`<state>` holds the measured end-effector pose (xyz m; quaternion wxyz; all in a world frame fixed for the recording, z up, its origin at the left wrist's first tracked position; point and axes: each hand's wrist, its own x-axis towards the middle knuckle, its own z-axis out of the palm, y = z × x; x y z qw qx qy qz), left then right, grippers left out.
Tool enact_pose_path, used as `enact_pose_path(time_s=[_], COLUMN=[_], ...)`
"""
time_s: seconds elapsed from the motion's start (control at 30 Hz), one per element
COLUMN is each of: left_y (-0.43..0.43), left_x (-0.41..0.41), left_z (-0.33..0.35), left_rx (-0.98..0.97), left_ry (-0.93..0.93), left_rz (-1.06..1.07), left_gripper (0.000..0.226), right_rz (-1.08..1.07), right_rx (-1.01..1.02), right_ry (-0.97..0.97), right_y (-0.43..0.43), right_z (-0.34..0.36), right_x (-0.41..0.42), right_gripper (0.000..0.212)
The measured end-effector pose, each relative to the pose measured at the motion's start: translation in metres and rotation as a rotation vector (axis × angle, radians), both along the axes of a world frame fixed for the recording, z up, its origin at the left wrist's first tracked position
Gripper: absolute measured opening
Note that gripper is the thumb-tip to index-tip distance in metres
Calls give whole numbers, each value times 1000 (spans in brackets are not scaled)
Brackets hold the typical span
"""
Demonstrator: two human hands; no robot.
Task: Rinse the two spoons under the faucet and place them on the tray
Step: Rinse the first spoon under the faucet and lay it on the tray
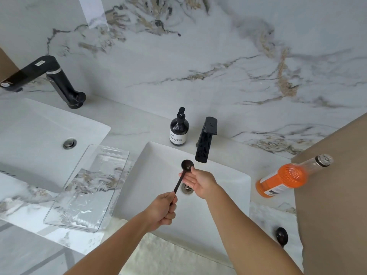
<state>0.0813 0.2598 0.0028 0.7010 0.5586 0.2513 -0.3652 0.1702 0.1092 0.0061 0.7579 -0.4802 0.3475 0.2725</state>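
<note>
While the left hand [161,210] was curled tight around the end of the first spoon [183,175], it held the dark bowl up just below the spout of the black faucet [205,142]. The right hand [195,180] was open, with its fingers spread loosely under the spoon's neck and its thumb close to the bowl, as if to rub it. Both hands were over the white sink [228,195], above the drain [187,188]. I could not tell if water was running.

It looked like the rinsing of the first spoon was the step going on. The clear tray [111,153] sat on the counter to the left, with no spoon on it. The second spoon [282,236] lay on the counter to the right of the sink, untouched.

Next, this spoon would need carrying left and setting down gently on the tray. Then the other spoon would need picking up.
</note>
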Motion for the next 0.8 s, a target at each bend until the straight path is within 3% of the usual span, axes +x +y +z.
enact_pose_path(time_s=[0.47,0.8], left_y=[-20,-4], left_x=[-10,-57], left_z=[9,-14], left_rx=[-27,-60], left_ry=[-47,-151], left_rz=[-33,-31], left_gripper=[36,39], right_rz=[-83,71], right_rx=[-93,-80], right_ry=[-91,-242], right_y=[-37,-23], right_z=[16,46], right_x=[-5,-36], right_gripper=[23,17])
